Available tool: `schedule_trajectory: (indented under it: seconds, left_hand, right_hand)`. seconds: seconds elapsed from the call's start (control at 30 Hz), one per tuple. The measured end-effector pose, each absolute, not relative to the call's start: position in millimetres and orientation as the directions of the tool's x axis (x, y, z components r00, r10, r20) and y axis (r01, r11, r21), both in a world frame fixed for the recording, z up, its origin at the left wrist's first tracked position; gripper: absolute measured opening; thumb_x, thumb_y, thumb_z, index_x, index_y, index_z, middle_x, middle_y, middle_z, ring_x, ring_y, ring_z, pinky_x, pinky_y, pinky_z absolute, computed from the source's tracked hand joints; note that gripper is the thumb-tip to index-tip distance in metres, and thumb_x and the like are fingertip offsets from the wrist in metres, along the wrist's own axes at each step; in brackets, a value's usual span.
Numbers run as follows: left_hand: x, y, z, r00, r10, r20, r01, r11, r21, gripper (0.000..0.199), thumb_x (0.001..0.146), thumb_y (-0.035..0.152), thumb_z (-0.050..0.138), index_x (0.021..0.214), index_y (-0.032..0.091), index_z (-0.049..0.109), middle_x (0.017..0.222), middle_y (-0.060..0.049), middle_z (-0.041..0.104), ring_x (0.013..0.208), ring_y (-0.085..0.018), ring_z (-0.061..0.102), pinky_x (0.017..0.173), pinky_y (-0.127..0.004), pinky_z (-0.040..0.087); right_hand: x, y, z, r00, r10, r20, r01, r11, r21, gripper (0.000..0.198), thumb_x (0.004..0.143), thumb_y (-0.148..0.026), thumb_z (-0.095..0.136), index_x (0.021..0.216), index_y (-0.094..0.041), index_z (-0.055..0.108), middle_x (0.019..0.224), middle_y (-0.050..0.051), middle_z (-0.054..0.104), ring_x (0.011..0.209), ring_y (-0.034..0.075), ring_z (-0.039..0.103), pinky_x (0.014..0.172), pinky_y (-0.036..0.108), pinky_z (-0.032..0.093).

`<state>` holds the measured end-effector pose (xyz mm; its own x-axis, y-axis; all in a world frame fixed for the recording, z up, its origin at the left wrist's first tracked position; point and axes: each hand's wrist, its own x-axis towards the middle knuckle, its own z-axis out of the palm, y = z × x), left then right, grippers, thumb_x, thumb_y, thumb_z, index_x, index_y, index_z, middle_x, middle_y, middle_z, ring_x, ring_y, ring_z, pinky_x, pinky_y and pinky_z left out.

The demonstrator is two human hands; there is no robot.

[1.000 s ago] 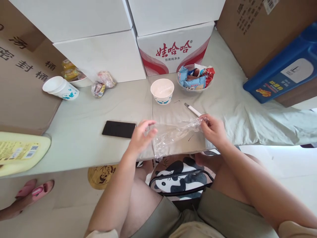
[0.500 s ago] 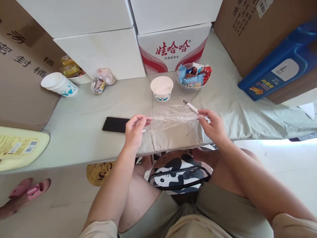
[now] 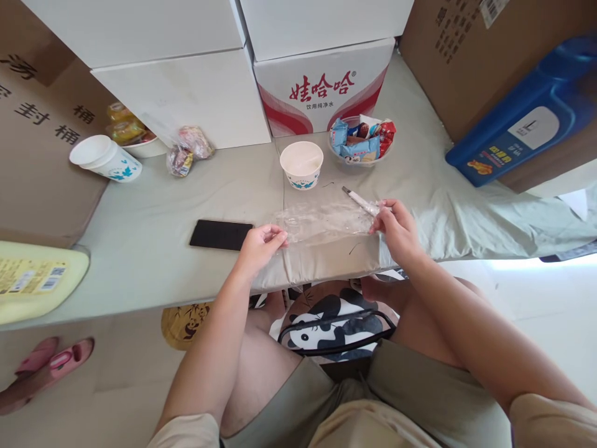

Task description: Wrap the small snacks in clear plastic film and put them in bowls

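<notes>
A clear plastic bag (image 3: 321, 221) is stretched sideways just over the cloth, between my two hands. My left hand (image 3: 262, 244) pinches its left end, thumb against fingers. At the opposite end my right hand (image 3: 396, 229) is closed on the crumpled film. A white utility knife (image 3: 358, 200) lies beyond the bag, its rear part behind the film by my right fingers. Beside my left hand rests a black phone (image 3: 219, 234). Farther back stands a white paper bowl (image 3: 301, 167) with blue leaf prints.
Behind are a clear bowl of wrapped snacks (image 3: 361, 146), a white carton (image 3: 321, 93), bagged sweets (image 3: 189, 152) and stacked paper cups (image 3: 106, 158). A blue bottle (image 3: 522, 118) leans at right; a yellow bottle (image 3: 40, 280) lies left. A person's pink sandal (image 3: 72, 358) shows on the floor.
Both hands still hold the bag. Its film now looks flatter and more spread out, and my left hand has turned and dropped slightly. The whole view has shifted a little.
</notes>
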<state>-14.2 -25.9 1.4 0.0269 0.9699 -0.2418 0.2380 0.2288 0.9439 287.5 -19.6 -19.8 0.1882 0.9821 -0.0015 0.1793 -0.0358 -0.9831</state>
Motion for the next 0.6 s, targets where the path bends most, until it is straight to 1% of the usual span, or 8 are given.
schedule_trajectory:
  seconds: [0.13, 0.2, 0.23, 0.3, 0.37, 0.4, 0.47, 0.6]
  left_hand:
    - [-10.5, -22.6, -0.4, -0.046, 0.975, -0.218, 0.171, 0.222, 0.960, 0.033, 0.068, 0.047, 0.075, 0.075, 0.019, 0.059, 0.061, 0.003, 0.059, 0.049, -0.008, 0.049, 0.048, -0.021, 0.040]
    - [-10.6, -20.6, -0.9, -0.083, 0.982, -0.169, 0.226, 0.184, 0.957, 0.026, 0.070, 0.041, 0.071, 0.072, 0.019, 0.058, 0.060, 0.003, 0.056, 0.050, -0.008, 0.047, 0.047, -0.020, 0.034]
    - [-11.3, -19.7, -1.2, -0.090, 0.985, -0.148, 0.262, 0.166, 0.951, 0.024, 0.070, 0.039, 0.070, 0.070, 0.019, 0.058, 0.059, 0.003, 0.055, 0.051, -0.008, 0.046, 0.047, -0.020, 0.033]
    - [-14.0, -17.9, -2.4, -0.080, 0.989, -0.123, 0.326, 0.143, 0.934, 0.020, 0.071, 0.036, 0.067, 0.068, 0.018, 0.058, 0.059, 0.003, 0.054, 0.052, -0.008, 0.045, 0.049, -0.021, 0.032]
    - [-18.6, -16.2, -4.7, -0.089, 0.993, -0.083, 0.370, 0.111, 0.922, 0.018, 0.071, 0.034, 0.065, 0.065, 0.018, 0.057, 0.057, 0.004, 0.051, 0.051, -0.008, 0.042, 0.049, -0.021, 0.029]
    - [-21.6, -15.2, -6.2, -0.114, 0.992, -0.048, 0.386, 0.089, 0.918, 0.018, 0.071, 0.032, 0.064, 0.063, 0.018, 0.056, 0.055, 0.004, 0.048, 0.051, -0.008, 0.039, 0.048, -0.022, 0.028]
    - [-28.5, -13.1, -9.4, -0.190, 0.981, 0.031, 0.401, 0.048, 0.915, 0.019, 0.071, 0.029, 0.063, 0.060, 0.019, 0.052, 0.052, 0.006, 0.041, 0.049, -0.008, 0.035, 0.048, -0.022, 0.025]
    - [-41.1, -8.6, -14.2, -0.308, 0.945, 0.108, 0.375, 0.017, 0.927, 0.020, 0.072, 0.026, 0.061, 0.059, 0.020, 0.048, 0.052, 0.006, 0.036, 0.048, -0.008, 0.031, 0.046, -0.023, 0.022]
  right_hand:
    - [291.7, -18.6, -18.4, 0.055, 0.995, -0.088, 0.100, -0.093, -0.991, 0.028, 0.091, -0.051, 0.048, 0.094, -0.024, 0.058, 0.059, -0.004, 0.056, 0.049, 0.015, 0.054, 0.054, 0.029, 0.049]
    - [294.3, -20.3, -15.6, -0.082, 0.977, -0.198, 0.203, -0.178, -0.963, 0.048, 0.095, -0.059, 0.033, 0.090, -0.022, 0.063, 0.057, 0.000, 0.059, 0.045, 0.016, 0.053, 0.050, 0.030, 0.046]
    - [295.1, -21.6, -14.1, -0.135, 0.959, -0.248, 0.307, -0.197, -0.931, 0.053, 0.097, -0.059, 0.029, 0.090, -0.021, 0.066, 0.057, 0.002, 0.061, 0.045, 0.016, 0.054, 0.050, 0.030, 0.045]
    - [295.1, -25.2, -11.4, -0.173, 0.942, -0.287, 0.590, -0.134, -0.796, 0.045, 0.095, -0.051, 0.038, 0.095, -0.021, 0.071, 0.061, 0.004, 0.066, 0.052, 0.018, 0.058, 0.054, 0.030, 0.043]
    - [292.9, -29.9, -9.6, -0.171, 0.955, -0.242, 0.825, 0.004, -0.565, 0.033, 0.090, -0.039, 0.050, 0.106, -0.023, 0.073, 0.067, 0.004, 0.070, 0.063, 0.020, 0.062, 0.055, 0.029, 0.039]
    - [291.3, -32.4, -9.1, -0.170, 0.962, -0.214, 0.889, 0.056, -0.454, 0.033, 0.088, -0.036, 0.052, 0.111, -0.024, 0.073, 0.071, 0.004, 0.071, 0.068, 0.021, 0.064, 0.056, 0.029, 0.036]
    - [288.2, -36.7, -8.4, -0.163, 0.969, -0.184, 0.943, 0.098, -0.319, 0.039, 0.089, -0.037, 0.052, 0.123, -0.027, 0.068, 0.081, 0.004, 0.074, 0.076, 0.023, 0.065, 0.055, 0.029, 0.032]
    - [285.9, -38.7, -7.0, -0.117, 0.972, -0.206, 0.958, 0.055, -0.282, 0.053, 0.087, -0.047, 0.055, 0.136, -0.029, 0.059, 0.090, 0.004, 0.074, 0.079, 0.024, 0.065, 0.055, 0.029, 0.031]
